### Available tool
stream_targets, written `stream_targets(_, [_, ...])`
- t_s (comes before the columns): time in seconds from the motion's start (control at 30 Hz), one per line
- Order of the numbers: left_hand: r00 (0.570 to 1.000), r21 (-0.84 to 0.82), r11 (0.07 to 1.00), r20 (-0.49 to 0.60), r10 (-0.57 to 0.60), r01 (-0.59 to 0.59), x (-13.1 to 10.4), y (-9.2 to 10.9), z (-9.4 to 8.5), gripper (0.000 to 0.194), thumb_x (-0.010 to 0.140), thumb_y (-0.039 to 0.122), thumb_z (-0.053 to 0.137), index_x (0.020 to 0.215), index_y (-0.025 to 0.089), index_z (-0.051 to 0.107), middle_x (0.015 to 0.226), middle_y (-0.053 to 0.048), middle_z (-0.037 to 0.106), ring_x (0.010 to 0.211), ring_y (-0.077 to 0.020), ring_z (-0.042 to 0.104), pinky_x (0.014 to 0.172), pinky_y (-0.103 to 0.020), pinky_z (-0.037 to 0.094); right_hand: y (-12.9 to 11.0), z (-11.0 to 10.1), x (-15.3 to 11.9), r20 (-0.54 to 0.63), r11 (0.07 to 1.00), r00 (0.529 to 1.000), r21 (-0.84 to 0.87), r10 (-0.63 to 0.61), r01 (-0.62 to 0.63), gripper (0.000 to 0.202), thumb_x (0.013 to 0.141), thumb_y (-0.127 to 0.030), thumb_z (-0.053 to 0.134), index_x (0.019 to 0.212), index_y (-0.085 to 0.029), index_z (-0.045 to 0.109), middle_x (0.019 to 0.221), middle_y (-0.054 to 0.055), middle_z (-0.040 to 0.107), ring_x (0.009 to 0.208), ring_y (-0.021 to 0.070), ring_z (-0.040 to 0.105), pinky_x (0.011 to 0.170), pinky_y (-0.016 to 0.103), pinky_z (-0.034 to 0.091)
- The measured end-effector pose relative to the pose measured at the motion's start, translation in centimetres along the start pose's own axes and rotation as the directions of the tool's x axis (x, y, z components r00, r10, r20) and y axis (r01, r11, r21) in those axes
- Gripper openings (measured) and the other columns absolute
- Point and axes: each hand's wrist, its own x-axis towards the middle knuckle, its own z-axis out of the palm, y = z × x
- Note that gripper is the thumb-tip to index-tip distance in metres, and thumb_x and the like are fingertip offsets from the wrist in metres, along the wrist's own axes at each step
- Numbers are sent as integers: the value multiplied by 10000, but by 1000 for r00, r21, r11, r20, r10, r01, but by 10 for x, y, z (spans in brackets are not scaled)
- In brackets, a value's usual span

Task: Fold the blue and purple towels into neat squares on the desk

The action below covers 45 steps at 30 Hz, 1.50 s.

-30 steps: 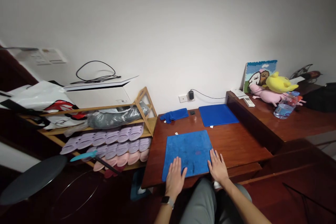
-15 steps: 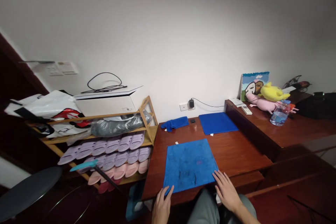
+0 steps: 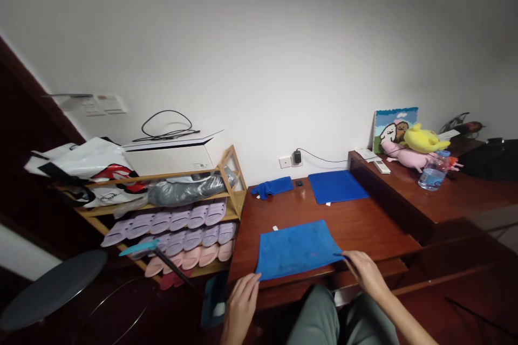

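Observation:
A blue cloth (image 3: 297,248) with dark stains lies at the front of the brown wooden desk (image 3: 372,232), its near edge lifted. My left hand (image 3: 242,299) pinches the near left corner between thumb and fingers. At the near right corner, my right hand (image 3: 364,272) grips the cloth the same way. A small white tag shows at its far left edge. Behind it lie a flat, darker blue cloth (image 3: 338,187) on the right and a crumpled blue cloth (image 3: 273,187) on the left.
Left of the desk stands a wooden rack (image 3: 232,172) with slippers (image 3: 194,240), a white box (image 3: 170,157) and bags. A raised surface at right carries a water bottle (image 3: 434,172), plush toys (image 3: 423,138) and a remote (image 3: 381,167). A charger (image 3: 297,157) sits in the wall socket.
Both hands have gone from resting at the near corners to pinching them. The cloth's near edge has come up off the desk, and the cloth now looks shorter from front to back.

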Motion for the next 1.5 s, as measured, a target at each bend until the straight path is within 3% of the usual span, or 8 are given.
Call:
stream_targets(0.23, [980, -170, 985, -197, -38, 4, 91, 55, -73, 149, 952, 384, 665, 983, 304, 786, 938, -13, 818, 852, -220, 776, 865, -364, 655, -39, -126, 30, -149, 985, 974, -15, -171, 170, 249, 1050, -354, 522, 1146, -264, 733, 1078, 88, 764, 983, 224, 735, 870, 345, 613])
stream_targets(0.37, [992, -281, 959, -103, -72, 40, 140, 73, -97, 204, 899, 482, 707, 897, 299, 797, 878, 0, 815, 805, -221, 771, 812, -357, 662, -45, -178, 36, -189, 993, 977, 54, -97, 109, 245, 1034, -415, 560, 1105, -276, 749, 1077, 88, 767, 978, 223, 746, 869, 319, 623])
stream_targets(0.47, [988, -402, 902, 58, -144, 156, 171, 78, -83, 266, 859, 517, 729, 893, 263, 803, 895, -19, 824, 836, -234, 777, 820, -359, 660, -31, -198, 44, -173, 994, 984, 98, -38, 55, 252, 1011, -470, 591, 1040, -290, 765, 1045, 76, 785, 940, 229, 756, 836, 319, 635])
stream_targets(0.7, [922, -596, 734, 372, -105, 325, 266, 71, 27, 311, 766, 468, 798, 905, 190, 815, 878, -74, 830, 782, -243, 775, 730, -352, 644, 58, -211, 119, -156, 995, 985, 86, 69, -56, 358, 962, -564, 598, 1007, -261, 783, 999, 77, 815, 890, 257, 772, 814, 353, 630])
stream_targets(0.9, [982, -491, 857, 172, -81, 157, 398, 74, 117, 213, 843, 347, 730, 933, 168, 804, 899, -84, 828, 835, -234, 769, 796, -358, 616, 147, -218, 247, -323, 989, 937, -18, 134, -147, 307, 932, -438, 569, 1002, -210, 762, 1041, 84, 803, 960, 256, 738, 923, 395, 569])
stream_targets(1.03, [995, -429, 898, 67, -73, 94, 439, 74, 168, 190, 913, 301, 664, 1021, 190, 774, 1007, -76, 815, 977, -237, 747, 927, -376, 567, 198, -204, 303, -470, 982, 872, -54, 136, -182, 310, 950, -375, 534, 1053, -170, 743, 1080, 117, 781, 995, 253, 709, 953, 404, 543])
stream_targets(1.17, [998, -346, 937, 64, -23, 44, 419, 68, 232, 160, 937, 259, 630, 1030, 216, 754, 1045, -63, 802, 1003, -244, 722, 987, -415, 528, 242, -152, 306, -496, 946, 851, -155, 175, -285, 337, 994, -270, 443, 1142, -139, 716, 1117, 152, 754, 1036, 259, 692, 958, 402, 524])
stream_targets(1.5, [943, -212, 977, 315, 105, -38, 273, 57, 374, 284, 937, 122, 481, 975, 249, 731, 1035, -72, 784, 1039, -251, 719, 957, -447, 582, 326, 7, 210, -175, 714, 797, -365, 578, -598, 504, 931, -62, 307, 1153, -144, 752, 1128, 194, 766, 874, 258, 760, 796, 368, 560])
